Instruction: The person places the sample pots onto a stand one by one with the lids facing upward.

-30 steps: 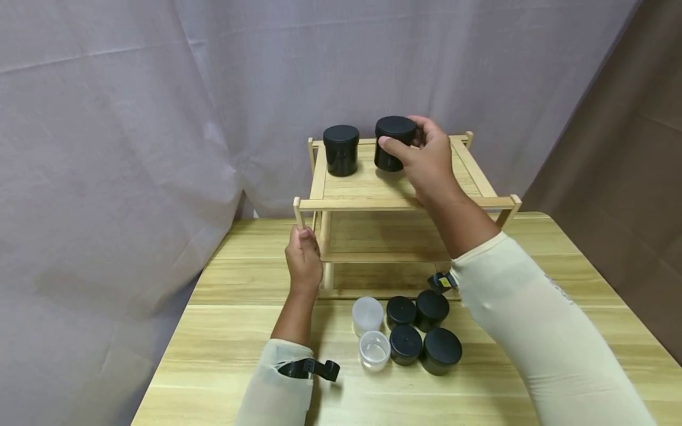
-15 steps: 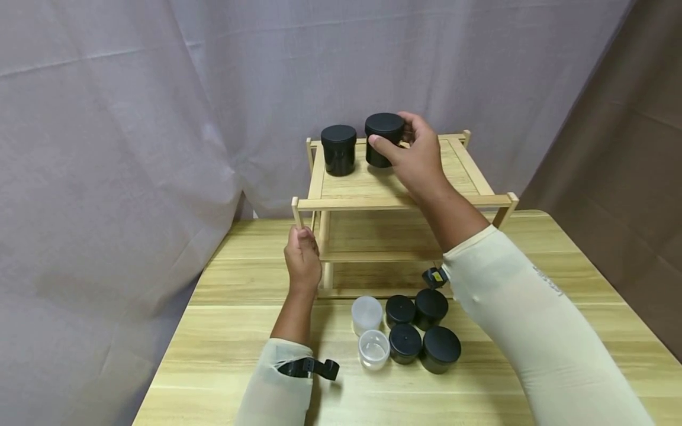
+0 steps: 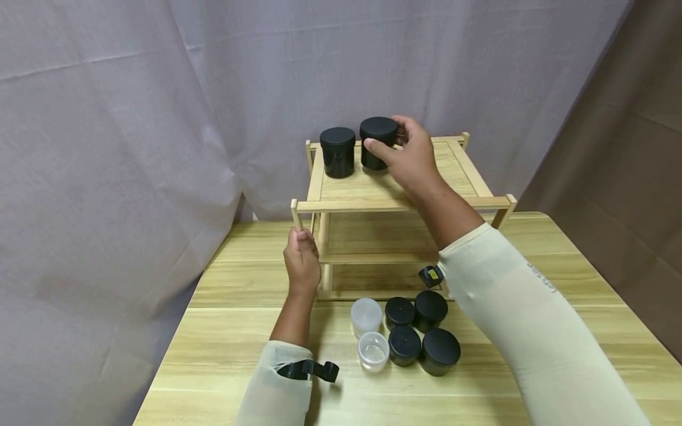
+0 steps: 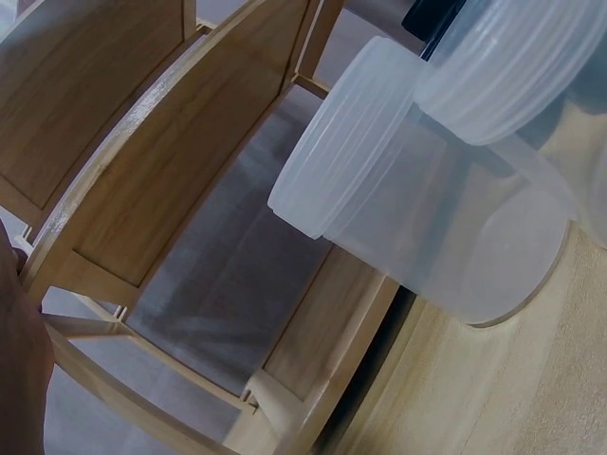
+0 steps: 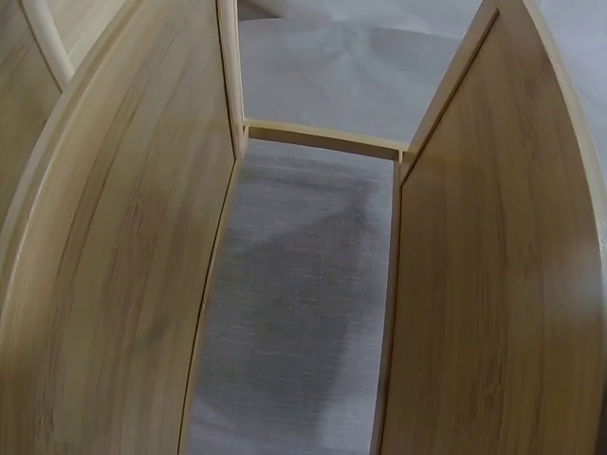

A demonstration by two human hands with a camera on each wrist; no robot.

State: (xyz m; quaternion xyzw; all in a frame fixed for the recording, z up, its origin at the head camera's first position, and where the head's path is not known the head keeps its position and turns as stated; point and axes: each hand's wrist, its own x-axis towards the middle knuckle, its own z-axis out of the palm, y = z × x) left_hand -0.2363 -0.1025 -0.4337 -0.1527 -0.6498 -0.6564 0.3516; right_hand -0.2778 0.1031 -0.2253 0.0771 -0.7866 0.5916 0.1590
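Note:
My right hand (image 3: 412,157) grips a black lidded jar (image 3: 375,155) with the thumb in front and the fingers behind. The jar is upright, low over the top board of a wooden shelf rack (image 3: 346,205). Just left of it stands a second black jar (image 3: 338,155), a narrow gap between them. My left hand (image 3: 302,260) is wrapped round the rack's front left post, below the top rail. In the left wrist view, part of that hand (image 4: 21,370) shows at the left edge. The right wrist view shows only the rack's boards (image 5: 123,227), with the hand and jar out of sight.
In front of the rack on the wooden table (image 3: 213,355) stand several black lidded jars (image 3: 440,350). Beside them are two translucent jars, a rear one (image 3: 366,315) and a front one (image 3: 373,352). A grey curtain (image 3: 133,148) hangs behind.
My right hand has carried its black jar left, closer to the jar standing on the top board, and slightly lower over the last half second. The left hand keeps its hold on the post.

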